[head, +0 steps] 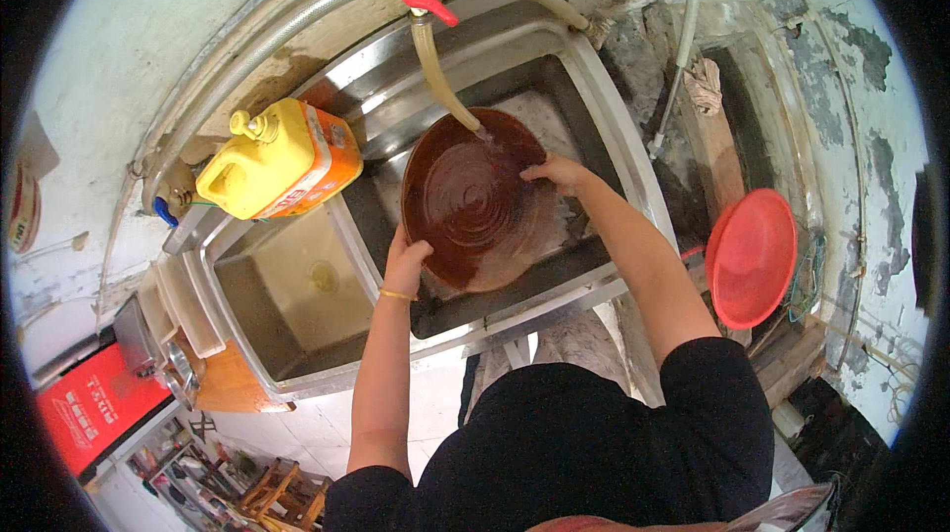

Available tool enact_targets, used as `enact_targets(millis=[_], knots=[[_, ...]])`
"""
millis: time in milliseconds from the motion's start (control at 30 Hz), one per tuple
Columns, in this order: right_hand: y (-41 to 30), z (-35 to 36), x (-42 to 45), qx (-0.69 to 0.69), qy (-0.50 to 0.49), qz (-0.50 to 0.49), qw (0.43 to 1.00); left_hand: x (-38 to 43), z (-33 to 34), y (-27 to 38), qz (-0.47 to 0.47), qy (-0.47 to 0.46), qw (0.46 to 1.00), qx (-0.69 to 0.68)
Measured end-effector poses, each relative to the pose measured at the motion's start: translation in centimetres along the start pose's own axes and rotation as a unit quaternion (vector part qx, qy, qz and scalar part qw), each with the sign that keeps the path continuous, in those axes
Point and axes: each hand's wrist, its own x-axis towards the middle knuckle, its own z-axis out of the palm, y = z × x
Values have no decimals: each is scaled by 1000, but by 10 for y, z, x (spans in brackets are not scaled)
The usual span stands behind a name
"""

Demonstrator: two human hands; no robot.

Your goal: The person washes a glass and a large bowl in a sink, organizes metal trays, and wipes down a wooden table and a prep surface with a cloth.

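A round dark-brown basin (467, 198), tilted and wet inside, is held between both hands over the large stainless steel sink basin (594, 124). My left hand (406, 259) grips its lower left rim, thumb on the inside. On the right rim, my right hand (558, 172) has its thumb over the edge; the fingers beneath are partly hidden. Water runs from a clear hose (438, 75) into the brown basin near its upper rim. A red valve handle (429, 2) sits at the top of that hose.
A yellow plastic jug (274, 161) with a pump top stands at the sink's back left, above a smaller sink basin (297, 279) holding some water. Red plastic basins (757, 261) rest at the right, near a cloth (703, 86). Cutting boards (189, 302) lean at the left end.
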Motion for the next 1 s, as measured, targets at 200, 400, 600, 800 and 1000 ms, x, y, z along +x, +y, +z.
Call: enact_targets(millis=[200, 400, 600, 800, 1000], knots=[[-12, 10, -51, -22, 175, -138, 975, 69, -20, -47, -15, 124, 992, -29], [-56, 34, -132, -229, 367, -143, 890, 70, 34, -140, -157, 109, 977, -93], [-25, 7, -156, -191, 368, -156, 897, 31, 61, -157, -266, 43, 949, -167], [8, 23, -159, 124, 244, -50, 961, -22, 56, -83, -219, -90, 921, -311], [47, 34, -123, 266, 134, -11, 955, -48, 45, -73, -132, -18, 961, -241]])
